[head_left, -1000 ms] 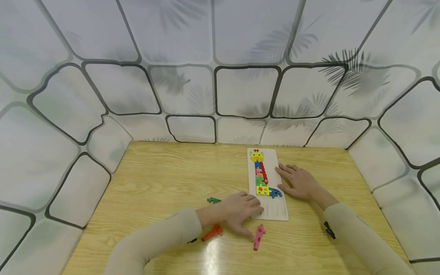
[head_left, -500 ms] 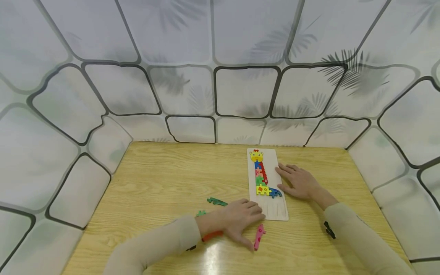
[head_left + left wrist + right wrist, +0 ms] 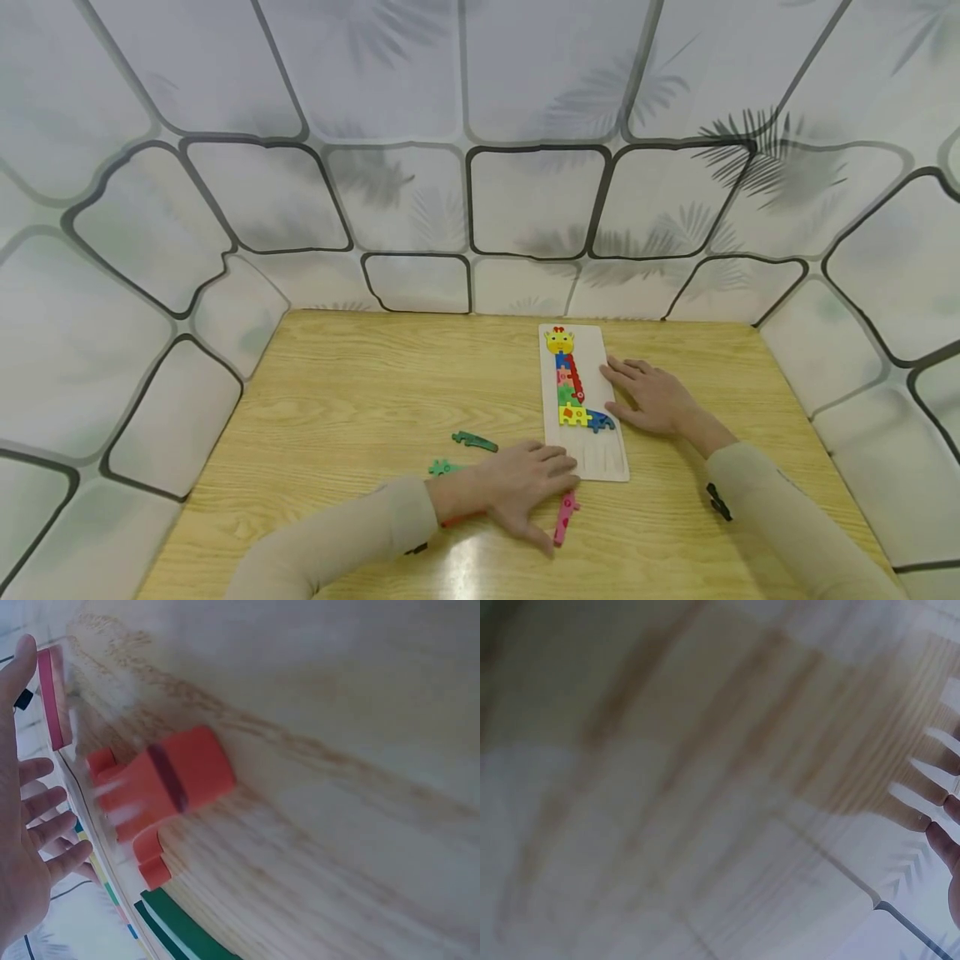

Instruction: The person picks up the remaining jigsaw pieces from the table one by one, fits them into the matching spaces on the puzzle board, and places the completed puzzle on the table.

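Observation:
A pale puzzle board (image 3: 551,396) lies on the table with a part-filled giraffe: a yellow head (image 3: 559,342), a red strip (image 3: 574,379), a yellow piece (image 3: 576,415) and a blue piece (image 3: 601,421) among others. My left hand (image 3: 525,492) spreads over the board's lower left corner, fingers extended, holding nothing. Under its thumb side, a pink piece (image 3: 565,521) lies loose; whether they touch I cannot tell. A red-orange piece (image 3: 176,776) is mostly hidden beneath the left wrist in the head view. My right hand (image 3: 652,397) rests beside the board, its fingertips at the right edge.
Left of the left hand lie a dark green piece (image 3: 475,441) and a light green piece (image 3: 444,467), partly covered by the wrist. Patterned fabric walls (image 3: 416,279) border the wooden table (image 3: 360,375) at the back and sides.
My left hand has shifted slightly towards me, uncovering the dark and light green pieces and covering more of the red-orange one. The right hand and board stay put.

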The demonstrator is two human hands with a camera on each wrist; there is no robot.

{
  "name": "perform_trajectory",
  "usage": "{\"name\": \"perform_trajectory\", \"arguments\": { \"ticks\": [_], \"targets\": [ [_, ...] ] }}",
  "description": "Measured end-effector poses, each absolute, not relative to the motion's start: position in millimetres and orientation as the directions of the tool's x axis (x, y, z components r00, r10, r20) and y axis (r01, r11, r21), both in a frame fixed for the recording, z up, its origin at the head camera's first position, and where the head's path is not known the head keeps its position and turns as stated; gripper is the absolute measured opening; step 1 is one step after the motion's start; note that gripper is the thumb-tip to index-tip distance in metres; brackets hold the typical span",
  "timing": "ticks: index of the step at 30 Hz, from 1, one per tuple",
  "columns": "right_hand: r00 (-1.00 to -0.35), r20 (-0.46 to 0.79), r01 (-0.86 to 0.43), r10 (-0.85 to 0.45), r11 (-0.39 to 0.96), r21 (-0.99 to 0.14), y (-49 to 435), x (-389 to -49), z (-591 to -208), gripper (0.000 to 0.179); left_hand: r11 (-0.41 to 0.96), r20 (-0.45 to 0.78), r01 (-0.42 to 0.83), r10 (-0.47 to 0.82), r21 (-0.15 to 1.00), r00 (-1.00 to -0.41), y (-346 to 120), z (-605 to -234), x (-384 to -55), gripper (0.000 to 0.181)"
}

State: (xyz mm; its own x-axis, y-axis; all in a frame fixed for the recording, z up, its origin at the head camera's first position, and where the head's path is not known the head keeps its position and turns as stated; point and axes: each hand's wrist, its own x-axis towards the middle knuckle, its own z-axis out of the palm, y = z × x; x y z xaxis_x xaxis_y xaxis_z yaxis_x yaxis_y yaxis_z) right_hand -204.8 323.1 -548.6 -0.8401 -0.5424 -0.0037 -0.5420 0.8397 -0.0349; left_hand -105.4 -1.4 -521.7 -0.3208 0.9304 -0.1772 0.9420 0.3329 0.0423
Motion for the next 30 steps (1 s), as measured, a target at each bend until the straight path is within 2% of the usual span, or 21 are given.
{"name": "perform_trajectory", "arguments": {
  "ticks": [10,30],
  "targets": [
    [-0.845,-0.011,-0.534,-0.535,0.844,-0.046,322.9,-204.2,-547.7,0.073,0.319,-0.187,0.948,0.931,-0.01,-0.315,0.2,-521.2,-103.5,0.099],
    [-0.843,-0.011,-0.537,-0.538,0.843,-0.044,324.8,-205.2,-549.5,0.074,0.296,-0.136,0.955,0.945,-0.032,-0.297,3.8,-526.7,-99.9,0.093]
  ]
}}
